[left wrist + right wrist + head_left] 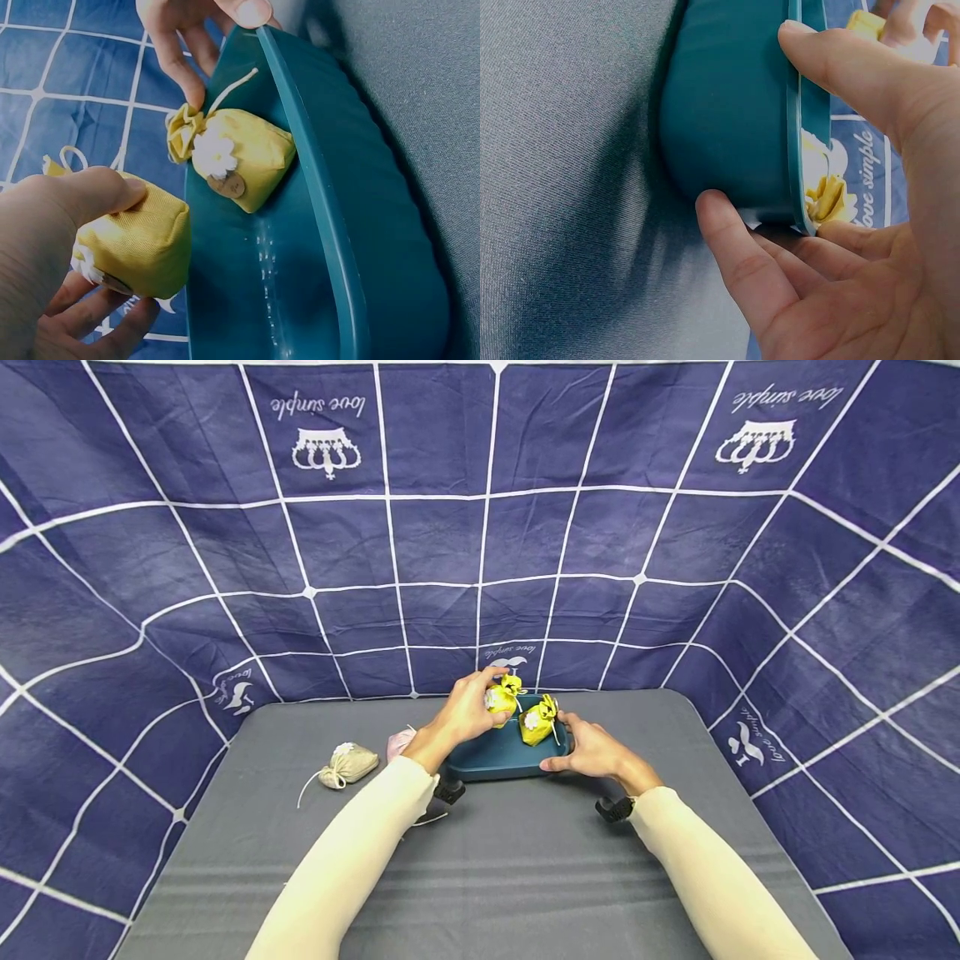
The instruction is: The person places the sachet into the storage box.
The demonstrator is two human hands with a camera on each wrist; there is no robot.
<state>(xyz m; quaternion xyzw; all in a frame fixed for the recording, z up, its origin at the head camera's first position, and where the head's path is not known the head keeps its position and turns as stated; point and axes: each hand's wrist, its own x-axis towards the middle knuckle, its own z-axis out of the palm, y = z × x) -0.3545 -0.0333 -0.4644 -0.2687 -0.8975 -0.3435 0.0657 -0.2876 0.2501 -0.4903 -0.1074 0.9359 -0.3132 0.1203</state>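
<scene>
1. pouch, yellow, near head-frame centre, pinched in left hand
2. second yellow pouch inside teal tray, right end
3. right hand, right of centre, gripping tray's end
4. beige pouch, lower left

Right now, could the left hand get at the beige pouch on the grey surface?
Probably not straight away: the left hand holds a yellow pouch by the tray. Once freed, likely yes: the beige pouch lies uncovered, left of the left sleeve.
</scene>
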